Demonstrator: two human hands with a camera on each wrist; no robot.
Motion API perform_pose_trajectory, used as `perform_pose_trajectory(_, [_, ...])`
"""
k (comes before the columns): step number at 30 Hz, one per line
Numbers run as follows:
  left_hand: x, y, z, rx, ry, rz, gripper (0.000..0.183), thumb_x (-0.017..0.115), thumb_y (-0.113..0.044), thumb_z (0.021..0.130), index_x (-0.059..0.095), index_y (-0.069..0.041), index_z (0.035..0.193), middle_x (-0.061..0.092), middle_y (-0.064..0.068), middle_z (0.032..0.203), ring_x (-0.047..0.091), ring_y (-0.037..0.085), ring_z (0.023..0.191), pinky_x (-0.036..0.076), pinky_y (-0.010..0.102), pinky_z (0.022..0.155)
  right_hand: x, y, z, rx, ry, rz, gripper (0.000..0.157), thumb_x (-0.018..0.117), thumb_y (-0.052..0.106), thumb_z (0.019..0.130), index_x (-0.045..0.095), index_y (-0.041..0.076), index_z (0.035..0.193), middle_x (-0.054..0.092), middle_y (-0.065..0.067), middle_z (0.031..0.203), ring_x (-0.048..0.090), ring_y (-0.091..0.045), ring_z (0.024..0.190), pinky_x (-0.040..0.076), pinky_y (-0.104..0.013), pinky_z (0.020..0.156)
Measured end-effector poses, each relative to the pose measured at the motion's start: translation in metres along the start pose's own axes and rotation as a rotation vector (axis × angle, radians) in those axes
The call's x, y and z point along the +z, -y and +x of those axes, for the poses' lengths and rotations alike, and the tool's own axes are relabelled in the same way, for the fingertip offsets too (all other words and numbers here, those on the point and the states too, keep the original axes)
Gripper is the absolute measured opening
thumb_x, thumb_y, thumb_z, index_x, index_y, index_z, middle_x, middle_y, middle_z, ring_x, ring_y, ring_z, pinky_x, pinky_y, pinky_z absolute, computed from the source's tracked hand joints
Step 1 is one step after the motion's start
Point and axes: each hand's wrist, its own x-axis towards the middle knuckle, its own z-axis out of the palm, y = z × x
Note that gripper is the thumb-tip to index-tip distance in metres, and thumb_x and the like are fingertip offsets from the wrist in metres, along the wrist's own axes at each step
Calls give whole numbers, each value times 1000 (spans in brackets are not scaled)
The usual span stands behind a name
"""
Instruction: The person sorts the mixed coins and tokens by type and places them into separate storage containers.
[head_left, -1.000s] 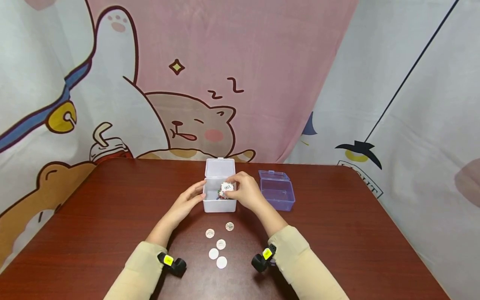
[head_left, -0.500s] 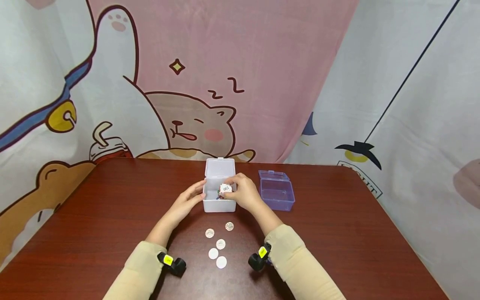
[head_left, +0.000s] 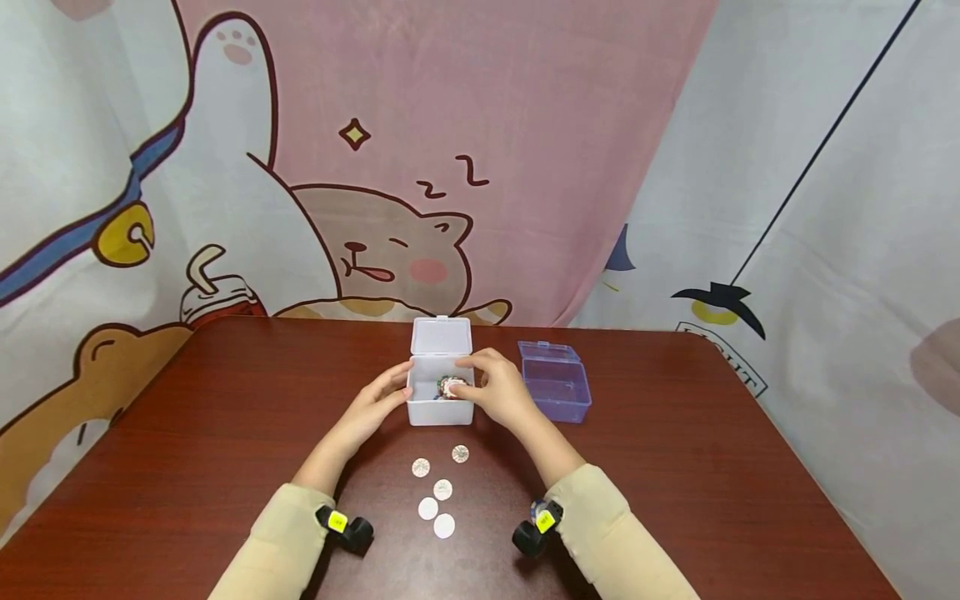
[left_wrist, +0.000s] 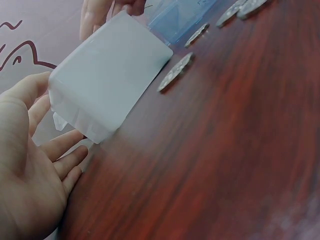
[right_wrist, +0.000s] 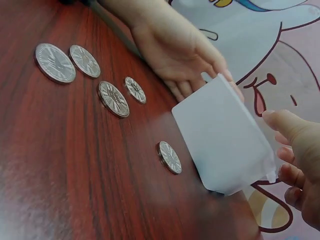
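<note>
The right hand (head_left: 501, 393) is reaching into the white plastic box (head_left: 441, 414) with thumb and forefinger spread apart, seemingly pinching nothing; whether its thumb is touching the white-faced poker chip (head_left: 446, 385), I cannot tell. Half a second ago the chip's "100" face was showing higher between those fingers; now the chip is lying lower in the box, at the right thumb's tip, which is suggesting a release there. The left hand (head_left: 372, 402) is grasping nothing, resting loosely parted fingers against the box's near side, apparently steadying it. Five silver-coloured tokens (right_wrist: 114, 99) are lying on the bench (head_left: 262, 433), nearer the person than both hands; a translucent purple box (head_left: 557, 412) is standing just right of the right hand.
</note>
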Motion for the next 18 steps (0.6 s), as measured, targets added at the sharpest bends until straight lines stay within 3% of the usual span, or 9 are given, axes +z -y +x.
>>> perform_pose_trajectory(8, [1, -21, -6, -9, 13, -1, 49, 52, -4, 97, 36, 5, 143, 39, 32, 140, 37, 45, 130, 29, 55, 103, -13, 3, -17, -40, -2, 36, 36, 84, 16, 74, 71, 2, 105, 64, -8, 99, 51, -20, 65, 41, -27, 58])
perform_pose_trajectory(18, [-1, 2, -1, -6, -6, 5, 51, 56, -17, 98, 40, -6, 145, 43, 23, 142, 39, 36, 131, 30, 52, 105, -28, 2, -42, -97, 49, 91, 38, 85, 16, 72, 71, 5, 106, 64, 0, 96, 50, -20, 62, 41, -25, 55])
